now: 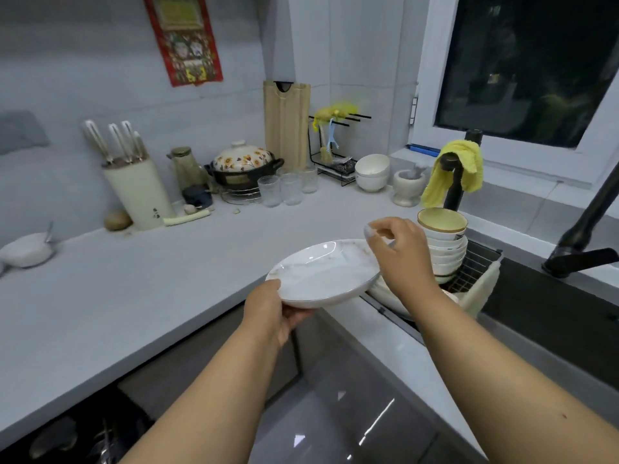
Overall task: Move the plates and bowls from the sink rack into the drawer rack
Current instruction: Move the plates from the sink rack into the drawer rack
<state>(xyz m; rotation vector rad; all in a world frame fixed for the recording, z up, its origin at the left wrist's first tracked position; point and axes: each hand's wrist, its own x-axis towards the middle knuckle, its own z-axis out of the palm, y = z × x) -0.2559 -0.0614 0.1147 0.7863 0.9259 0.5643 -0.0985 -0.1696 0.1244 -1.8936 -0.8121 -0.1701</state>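
Observation:
A white marbled plate (325, 272) with a thin gold rim hangs level over the counter's edge, between the sink and the drawer. My left hand (271, 309) grips its near left rim, thumb on top and fingers underneath. My right hand (398, 252) curls over the plate's far right rim and pinches it. Behind that hand a stack of several white bowls (445, 249), topped by a yellow-lined one, stands in the wire sink rack (477, 262). More white plates (385, 293) lie in the rack, partly hidden by my right wrist. The open drawer rack (83, 437) shows dark at the bottom left.
A black faucet (582, 236) and a second tap draped with a yellow cloth (459, 162) stand by the sink. At the back of the counter (167, 279) are a knife block (137, 189), a lidded pot (243, 165), glasses (289, 187), white bowls (371, 172) and a mortar (408, 185).

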